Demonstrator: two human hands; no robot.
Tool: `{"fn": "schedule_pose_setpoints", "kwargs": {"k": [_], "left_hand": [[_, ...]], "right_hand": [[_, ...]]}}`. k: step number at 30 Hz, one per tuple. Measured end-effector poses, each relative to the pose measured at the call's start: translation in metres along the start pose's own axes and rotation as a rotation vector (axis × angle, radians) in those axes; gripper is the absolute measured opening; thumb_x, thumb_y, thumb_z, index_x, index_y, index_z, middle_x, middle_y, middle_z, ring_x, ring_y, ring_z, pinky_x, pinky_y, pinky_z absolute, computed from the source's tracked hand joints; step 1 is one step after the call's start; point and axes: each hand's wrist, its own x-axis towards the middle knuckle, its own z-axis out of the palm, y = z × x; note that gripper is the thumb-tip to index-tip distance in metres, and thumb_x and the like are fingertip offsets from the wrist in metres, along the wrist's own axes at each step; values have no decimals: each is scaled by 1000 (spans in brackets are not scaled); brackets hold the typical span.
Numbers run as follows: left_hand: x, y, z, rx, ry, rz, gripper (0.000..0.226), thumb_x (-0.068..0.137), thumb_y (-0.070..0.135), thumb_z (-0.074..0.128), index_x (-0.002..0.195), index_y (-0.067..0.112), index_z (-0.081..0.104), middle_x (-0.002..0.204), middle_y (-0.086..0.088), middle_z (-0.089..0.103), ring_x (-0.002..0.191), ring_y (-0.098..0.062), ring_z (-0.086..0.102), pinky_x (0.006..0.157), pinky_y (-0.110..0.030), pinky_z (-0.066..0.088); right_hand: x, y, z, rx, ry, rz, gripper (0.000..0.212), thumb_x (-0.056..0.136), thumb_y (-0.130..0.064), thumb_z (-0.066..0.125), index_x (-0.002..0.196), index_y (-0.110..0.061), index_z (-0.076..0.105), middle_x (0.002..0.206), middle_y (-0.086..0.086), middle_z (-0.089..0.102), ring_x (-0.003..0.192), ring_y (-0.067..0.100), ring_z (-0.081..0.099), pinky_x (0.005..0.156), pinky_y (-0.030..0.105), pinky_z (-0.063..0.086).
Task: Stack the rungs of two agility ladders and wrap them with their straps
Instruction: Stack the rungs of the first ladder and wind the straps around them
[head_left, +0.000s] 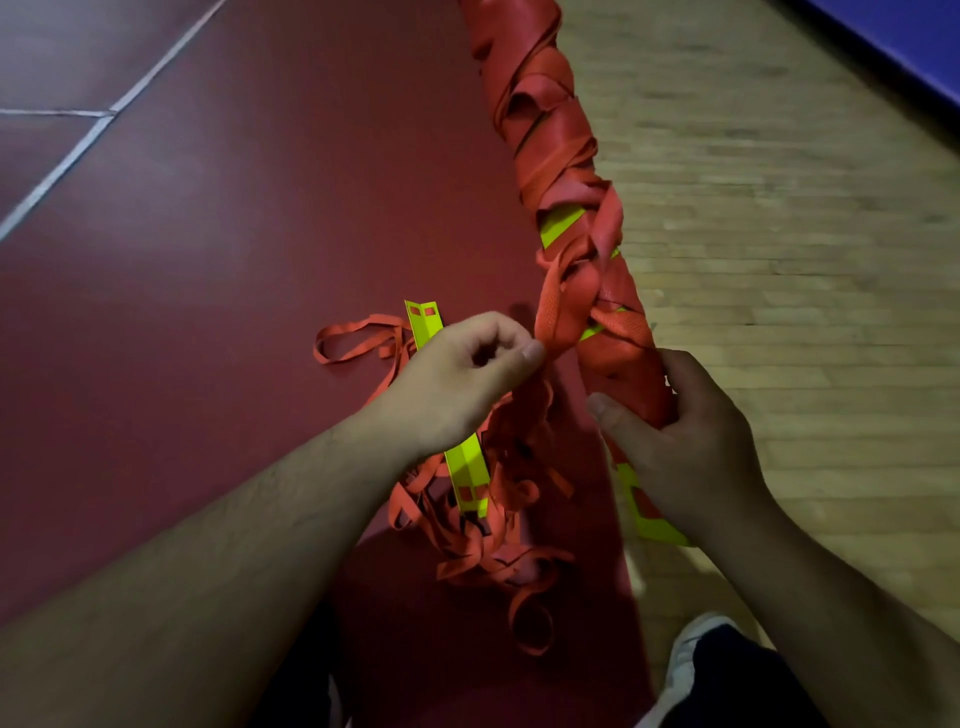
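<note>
The right grip (691, 441) is curled round the near end of a long bundle of yellow-green plastic rungs (561, 156) wound in orange webbing, which slants up and away from it. Below that grip a bare yellow-green rung end sticks out. The left grip (462, 379), just left of the right one, pinches a doubled length of orange webbing strap (558, 306) between thumb and curled fingers; the strap runs from this grip up onto the bundle. Beneath the left grip a second stack of yellow-green rungs (467, 470) lies on the dark red floor (208, 260) amid a tangle of loose orange straps (483, 545). Below the right grip is a white-soled shoe (691, 654).
</note>
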Motion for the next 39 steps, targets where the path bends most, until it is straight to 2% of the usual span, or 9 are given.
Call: {"fn": "schedule_pose_setpoints", "kwargs": {"k": [3,10,13,17,24,29,34,36,39], "left_hand": [[0,-1,-1,-27,4,-24,16,101,23,53,94,9,57,84,-24,55,76,-22,45,62,-38,39],[0,-5,1,-80,-39,-24,24,102,14,51,123,6,59,86,-21,52,80,-22,48,76,-37,40],[0,-9,-5,-69,36,-41,21,102,16,51,110,8,69,86,-5,66,77,-8,59,73,-24,48],[1,-14,-10,-97,53,-161,34,105,19,46,79,16,67,72,-2,65,70,-19,58,74,-42,50],[3,-19,-22,140,-27,-262,32,105,21,47,82,9,66,74,-12,57,69,-21,45,67,-34,37],[-1,-22,-19,-28,-152,-170,30,103,2,44,116,15,68,90,4,71,80,-4,65,78,-19,48],[1,-24,-20,-91,-115,-242,35,84,-12,44,92,3,75,85,-15,74,78,-22,68,80,-38,55],[1,-23,-19,-270,-136,-288,34,77,5,44,94,-1,73,104,-30,69,90,-33,65,87,-46,56],[0,-17,-16,-641,-339,-245,47,91,36,39,102,5,73,101,-27,69,85,-27,68,71,-33,58]], "right_hand": [[0,0,0,0,-1,2,26,82,-39,80,102,-37,63,84,-30,68,71,-9,64,56,3,42],[-1,2,-1,19,-27,-5,28,82,-40,79,105,-41,63,88,-33,68,75,-12,65,59,1,42],[-1,1,-3,21,-15,-4,31,79,-44,77,107,-41,63,87,-37,66,76,-16,63,59,-1,40],[1,3,-4,14,14,17,25,75,-46,75,96,-43,62,83,-36,67,72,-14,63,57,0,41],[0,7,-8,-15,-1,27,29,81,-39,81,103,-43,61,87,-36,66,77,-11,64,58,1,42],[0,-1,-5,-37,-3,17,27,75,-53,71,99,-49,59,87,-36,66,76,-13,64,58,1,41],[-1,-2,-5,-122,21,6,39,72,-62,66,106,-48,55,83,-33,66,69,-8,65,53,13,46],[-2,0,-3,-144,22,2,45,70,-66,63,109,-46,55,82,-28,68,67,-4,66,57,24,53],[-2,2,-2,-186,26,-3,51,68,-70,60,113,-47,54,73,-23,68,68,-3,66,62,28,56]]}}
